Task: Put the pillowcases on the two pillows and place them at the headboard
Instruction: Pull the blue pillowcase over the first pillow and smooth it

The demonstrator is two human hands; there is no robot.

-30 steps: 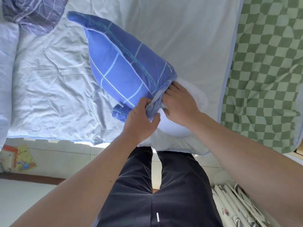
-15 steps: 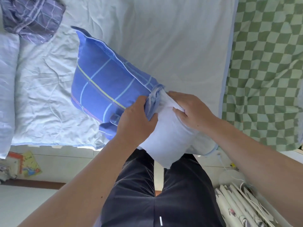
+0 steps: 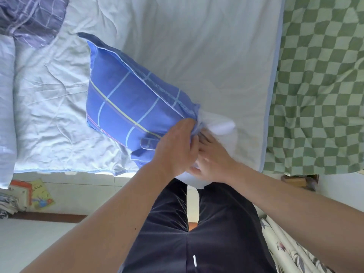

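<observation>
A blue checked pillowcase (image 3: 128, 107) covers most of a white pillow (image 3: 218, 124), held tilted over the near edge of the bed. The pillow's bare white end sticks out of the case's open mouth. My left hand (image 3: 175, 152) grips the bunched open edge of the pillowcase. My right hand (image 3: 213, 162) lies just beside it, blurred, its fingers stretched against the white pillow end at the opening. A second, grey-purple plaid pillowcase (image 3: 31, 16) lies crumpled at the bed's far left corner.
The bed carries a pale blue wrinkled sheet (image 3: 59, 115) and a green checked blanket (image 3: 319, 85) on its right side. A pale bundle (image 3: 6, 115) runs along the left edge. Books (image 3: 37, 192) lie on the floor at left; floral cloth (image 3: 285, 251) at lower right.
The pillow has swung further over the bed. My right hand dropped from the top of the white end to beside my left hand, and less white pillow shows outside the case.
</observation>
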